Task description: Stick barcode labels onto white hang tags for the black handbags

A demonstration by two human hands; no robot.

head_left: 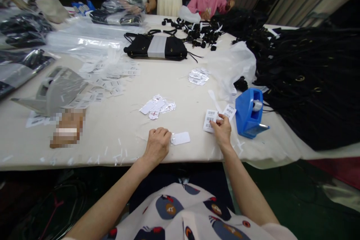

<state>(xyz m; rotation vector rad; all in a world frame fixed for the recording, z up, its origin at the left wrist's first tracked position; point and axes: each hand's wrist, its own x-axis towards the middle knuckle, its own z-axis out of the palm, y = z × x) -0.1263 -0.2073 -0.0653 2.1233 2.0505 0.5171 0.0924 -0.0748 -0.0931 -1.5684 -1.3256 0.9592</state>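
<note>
My left hand [158, 146] rests on the table near its front edge, fingers curled at the stringed end of a blank white hang tag [181, 138]. The fingertips are partly hidden behind the knuckles. To the right, my right hand [223, 131] pinches a strip of barcode stickers [209, 119] between thumb and fingers. A second piece of barcode stickers [230, 112] lies just behind that hand. Beside it stands a blue tape dispenser [247, 114]. Ahead of my left hand, several hang tags [157, 107] lie in a loose pile.
Another tag pile [198, 76] lies farther back. A grey tape dispenser [53, 92] and sheets of barcode stickers [107, 78] are at left. A black bag with a white band [157, 47] lies mid-table. Black bags [306, 82] heap at right. Other people stand or sit across the table.
</note>
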